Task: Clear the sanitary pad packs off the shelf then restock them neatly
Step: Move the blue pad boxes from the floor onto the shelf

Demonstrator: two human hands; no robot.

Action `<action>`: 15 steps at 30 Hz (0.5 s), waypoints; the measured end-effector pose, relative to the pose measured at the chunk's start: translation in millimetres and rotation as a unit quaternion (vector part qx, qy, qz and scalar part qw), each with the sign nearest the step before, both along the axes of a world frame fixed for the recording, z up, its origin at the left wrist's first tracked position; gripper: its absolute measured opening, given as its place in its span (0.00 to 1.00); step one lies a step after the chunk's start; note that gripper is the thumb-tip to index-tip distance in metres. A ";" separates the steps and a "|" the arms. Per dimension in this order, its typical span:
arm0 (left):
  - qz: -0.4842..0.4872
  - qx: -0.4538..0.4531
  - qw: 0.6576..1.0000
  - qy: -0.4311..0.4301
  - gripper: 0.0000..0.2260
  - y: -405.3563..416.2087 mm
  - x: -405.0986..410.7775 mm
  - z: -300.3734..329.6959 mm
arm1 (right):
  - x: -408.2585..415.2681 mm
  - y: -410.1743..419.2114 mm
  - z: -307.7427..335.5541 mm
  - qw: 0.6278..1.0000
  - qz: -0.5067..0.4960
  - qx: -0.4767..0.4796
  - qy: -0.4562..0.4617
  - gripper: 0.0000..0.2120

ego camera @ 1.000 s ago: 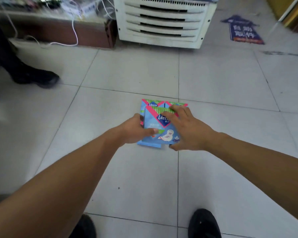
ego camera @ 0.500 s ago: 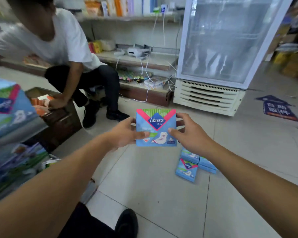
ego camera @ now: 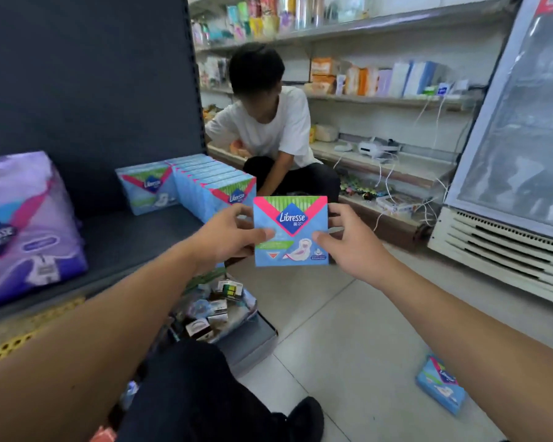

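I hold a blue Libresse pad pack [ego camera: 290,231] upright in the air between both hands, my left hand [ego camera: 229,232] on its left edge and my right hand [ego camera: 348,239] on its right edge. It hangs just in front of the right end of the dark shelf [ego camera: 134,240]. On that shelf a row of several blue packs [ego camera: 214,186] stands upright, with one more blue pack [ego camera: 149,188] behind them to the left. A blue pack [ego camera: 441,382] lies on the floor at the lower right.
A large purple pad pack [ego camera: 26,228] sits at the shelf's left. A lower shelf [ego camera: 217,311] holds mixed small goods. A person in a white shirt [ego camera: 268,122] crouches behind the shelf. A glass-door fridge [ego camera: 517,154] stands at the right, and wall shelves with cables [ego camera: 390,161] line the back.
I lifted the blue pack off the pile on the floor and carried it up and left to the shelf's right end. My view turned from the floor to the shelf.
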State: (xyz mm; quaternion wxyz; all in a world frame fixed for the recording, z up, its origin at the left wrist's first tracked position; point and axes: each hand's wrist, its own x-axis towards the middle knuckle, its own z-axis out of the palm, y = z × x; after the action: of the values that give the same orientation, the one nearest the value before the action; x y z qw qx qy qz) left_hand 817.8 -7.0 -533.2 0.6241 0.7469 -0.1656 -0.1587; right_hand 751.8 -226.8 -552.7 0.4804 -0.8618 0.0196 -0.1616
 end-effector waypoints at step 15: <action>0.350 0.142 0.916 -0.137 0.15 156.7 38.6 6.7 | 93.6 143.3 12.7 0.974 0.176 -0.146 -0.001 0.20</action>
State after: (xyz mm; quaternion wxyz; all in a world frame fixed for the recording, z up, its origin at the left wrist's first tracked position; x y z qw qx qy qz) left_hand 856.4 149.8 -526.5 0.4983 0.8524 0.0468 0.1518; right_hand 845.4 -83.4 -540.0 0.3708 -0.9122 -0.1568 -0.0768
